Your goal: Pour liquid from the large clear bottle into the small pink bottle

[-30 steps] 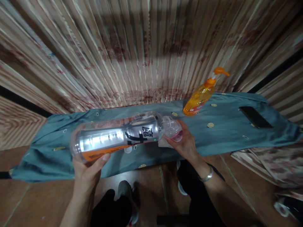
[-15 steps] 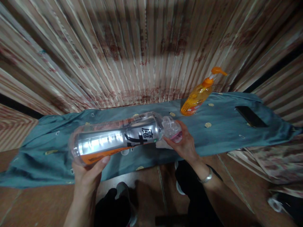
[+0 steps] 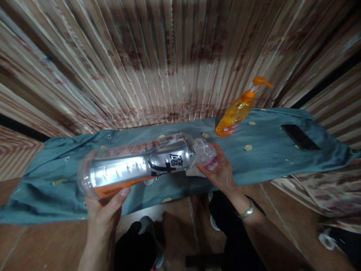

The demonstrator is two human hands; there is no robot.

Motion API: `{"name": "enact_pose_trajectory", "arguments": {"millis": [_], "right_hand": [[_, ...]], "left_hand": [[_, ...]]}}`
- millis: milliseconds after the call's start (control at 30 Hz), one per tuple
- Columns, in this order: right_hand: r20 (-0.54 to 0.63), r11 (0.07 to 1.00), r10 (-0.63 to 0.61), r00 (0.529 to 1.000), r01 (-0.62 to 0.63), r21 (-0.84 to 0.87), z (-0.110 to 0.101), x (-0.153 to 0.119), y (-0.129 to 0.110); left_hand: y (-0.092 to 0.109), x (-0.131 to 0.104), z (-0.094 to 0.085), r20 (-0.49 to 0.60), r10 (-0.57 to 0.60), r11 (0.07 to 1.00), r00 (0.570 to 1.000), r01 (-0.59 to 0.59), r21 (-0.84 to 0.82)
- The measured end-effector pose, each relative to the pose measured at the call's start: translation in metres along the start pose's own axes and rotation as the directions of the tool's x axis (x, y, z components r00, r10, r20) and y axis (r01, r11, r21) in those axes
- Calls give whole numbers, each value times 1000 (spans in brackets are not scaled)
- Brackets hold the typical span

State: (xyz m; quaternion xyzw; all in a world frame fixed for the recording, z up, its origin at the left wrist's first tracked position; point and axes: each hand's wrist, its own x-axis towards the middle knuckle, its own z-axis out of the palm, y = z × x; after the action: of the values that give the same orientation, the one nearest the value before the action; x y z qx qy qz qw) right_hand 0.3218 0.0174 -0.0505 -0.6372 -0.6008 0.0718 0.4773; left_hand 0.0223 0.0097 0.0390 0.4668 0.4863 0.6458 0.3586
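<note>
My left hand (image 3: 105, 210) is closed around the base end of a large clear plastic bottle (image 3: 135, 165) with a silver and orange label. The bottle lies nearly sideways above the cloth, its neck pointing right. My right hand (image 3: 221, 173) grips a small clear plastic bottle (image 3: 207, 152) with some pink in it. The two bottle mouths meet or nearly meet; whether they touch, I cannot tell. Beneath the small bottle is a white object (image 3: 194, 172), partly hidden. A small pale round thing (image 3: 149, 181) shows below the large bottle.
An orange pump bottle (image 3: 235, 113) stands behind and to the right on the teal cloth (image 3: 265, 165). Farther right lies a black phone (image 3: 300, 137). A pleated curtain (image 3: 169, 75) hangs along the back. My legs and the tiled floor (image 3: 179, 222) are below the front edge.
The large bottle's base end has shifted slightly left. The small bottle and my right hand stay almost where they were; the view itself has moved a little.
</note>
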Motion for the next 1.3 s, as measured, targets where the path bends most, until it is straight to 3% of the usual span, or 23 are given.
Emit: {"name": "enact_pose_trajectory", "arguments": {"millis": [300,1300], "right_hand": [[-12,999,-8,1000,7,-31,0,-2,1],[-7,1000,-1,1000,1,-18,1,-3,4]], "left_hand": [[5,-5,3,-4,-61,998,998,61,31],[-3,-7,0,-56,-7,1000,998,7,-15]]}}
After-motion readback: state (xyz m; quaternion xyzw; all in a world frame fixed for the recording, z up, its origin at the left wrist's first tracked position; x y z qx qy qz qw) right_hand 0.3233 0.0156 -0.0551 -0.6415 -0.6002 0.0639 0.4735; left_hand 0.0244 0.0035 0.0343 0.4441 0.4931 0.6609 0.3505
